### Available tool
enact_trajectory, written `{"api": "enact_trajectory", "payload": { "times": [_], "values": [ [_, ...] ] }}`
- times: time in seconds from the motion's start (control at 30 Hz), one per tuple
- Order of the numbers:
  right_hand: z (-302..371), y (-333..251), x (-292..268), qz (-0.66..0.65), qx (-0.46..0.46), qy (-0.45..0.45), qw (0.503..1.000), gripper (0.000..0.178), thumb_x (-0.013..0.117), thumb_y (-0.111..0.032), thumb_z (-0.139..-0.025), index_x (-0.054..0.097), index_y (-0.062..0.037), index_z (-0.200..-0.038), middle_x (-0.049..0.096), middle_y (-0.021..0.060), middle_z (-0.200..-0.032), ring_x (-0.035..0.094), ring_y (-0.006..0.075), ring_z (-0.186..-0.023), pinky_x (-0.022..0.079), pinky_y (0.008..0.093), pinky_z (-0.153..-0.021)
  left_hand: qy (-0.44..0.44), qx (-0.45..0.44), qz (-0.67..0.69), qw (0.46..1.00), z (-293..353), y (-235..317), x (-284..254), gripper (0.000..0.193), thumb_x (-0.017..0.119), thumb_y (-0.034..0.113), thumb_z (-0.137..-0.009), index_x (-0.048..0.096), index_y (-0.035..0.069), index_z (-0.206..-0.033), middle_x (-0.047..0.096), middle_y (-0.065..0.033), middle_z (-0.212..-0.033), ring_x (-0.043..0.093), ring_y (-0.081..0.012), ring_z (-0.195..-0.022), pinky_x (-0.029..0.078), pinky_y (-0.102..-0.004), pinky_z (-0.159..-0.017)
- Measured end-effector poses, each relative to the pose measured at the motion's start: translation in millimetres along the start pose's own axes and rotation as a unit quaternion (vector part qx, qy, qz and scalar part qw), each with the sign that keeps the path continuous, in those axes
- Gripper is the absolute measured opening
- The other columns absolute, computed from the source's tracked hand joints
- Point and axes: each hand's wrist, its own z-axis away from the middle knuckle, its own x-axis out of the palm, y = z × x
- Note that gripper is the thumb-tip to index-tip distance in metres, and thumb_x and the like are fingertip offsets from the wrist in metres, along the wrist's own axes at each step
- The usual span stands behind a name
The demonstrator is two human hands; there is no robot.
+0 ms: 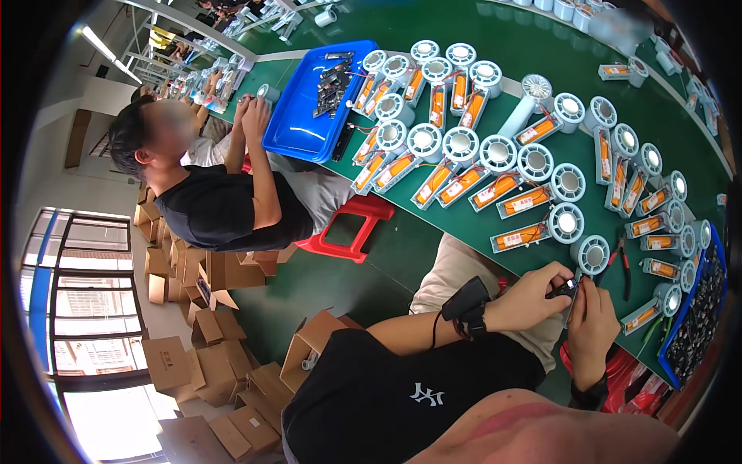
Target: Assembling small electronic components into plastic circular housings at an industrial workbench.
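Observation:
At the table's near edge my left hand [532, 300] pinches a small black part [563, 289] with a shiny face. My right hand [593, 325] closes on the handle of a light-blue handheld fan [592, 255], whose round head points away from me. Both hands meet at that handle, and the fingers partly hide it. Just right of the fan head lie red-handled pliers [624, 271]. Beyond my hands are rows of similar fan units, their open handles showing orange batteries [519, 237] and thin wires.
A blue tray [671, 370] full of small black parts sits at my right. Farther left on the green table [371, 259] a blue bin [286, 127] holds more black parts. A co-worker [224, 178] sits there beside a red stool [352, 228]. Cardboard boxes [209, 348] crowd the floor behind.

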Motion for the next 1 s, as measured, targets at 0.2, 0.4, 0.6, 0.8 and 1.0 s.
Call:
{"api": "enact_trajectory", "payload": {
  "times": [0.2, 0.4, 0.6, 0.8, 1.0],
  "values": [
    [2.2, 3.2, -3.4, 0.066, 0.021, -0.103, 0.992, 0.026, 0.068, -0.008, -0.096, 0.07, -0.0055, -0.122, 0.066, 0.0115, -0.099, 0.067, 0.0301, -0.088, 0.054, 0.0406, -0.069, -0.027, -0.059, 0.062, 0.996, -0.6, 1.1, -5.7, 0.028, 0.066, 0.008, -0.1, 0.059, -0.002, -0.125, 0.064, -0.0046, -0.097, 0.059, -0.0062, -0.071, 0.049, -0.0247, -0.058],
    [1.2, 13.9, -3.7, -0.09, 0.002, -0.035, 0.995, 0.027, 0.065, -0.001, -0.095, 0.066, -0.0013, -0.122, 0.065, 0.0135, -0.105, 0.066, 0.0268, -0.09, 0.053, 0.0349, -0.072, 0.008, -0.003, 0.012, 1.0, -4.2, -6.4, -3.6, 0.024, 0.068, 0.007, -0.098, 0.063, -0.002, -0.12, 0.061, -0.0007, -0.083, 0.058, -0.0056, -0.068, 0.047, -0.0236, -0.058],
    [20.9, 13.2, 8.6, -0.375, 0.236, 0.006, 0.896, 0.019, 0.062, 0.002, -0.098, 0.065, 0.0025, -0.117, 0.064, 0.0115, -0.113, 0.065, 0.0182, -0.093, 0.053, 0.0284, -0.079, 0.011, -0.029, 0.067, 0.997, -11.0, -7.9, 12.6, 0.016, 0.069, 0.005, -0.097, 0.06, -0.002, -0.109, 0.06, -0.0014, -0.082, 0.057, -0.0055, -0.066, 0.046, -0.0237, -0.057],
    [20.7, 21.6, 22.4, -0.329, 0.197, 0.042, 0.923, 0.015, 0.065, -0.001, -0.1, 0.066, 0.0032, -0.114, 0.065, 0.0075, -0.111, 0.065, 0.013, -0.095, 0.052, 0.0255, -0.083, 0.077, 0.03, 0.027, 0.996, -11.6, -8.4, 24.1, 0.015, 0.068, 0.006, -0.098, 0.056, 0.0, -0.104, 0.06, -0.0033, -0.081, 0.058, -0.0068, -0.062, 0.046, -0.0251, -0.052],
    [18.2, 23.6, 25.9, -0.322, 0.227, 0.046, 0.918, 0.015, 0.066, -0.003, -0.1, 0.066, 0.0022, -0.114, 0.068, 0.0061, -0.106, 0.064, 0.0112, -0.092, 0.052, 0.0252, -0.081, 0.082, -0.03, -0.046, 0.995, -9.4, 4.5, 26.4, 0.019, 0.066, 0.014, -0.101, 0.053, 0.001, -0.102, 0.064, -0.0091, -0.072, 0.063, -0.0141, -0.058, 0.047, -0.0305, -0.052]
  ]
}}
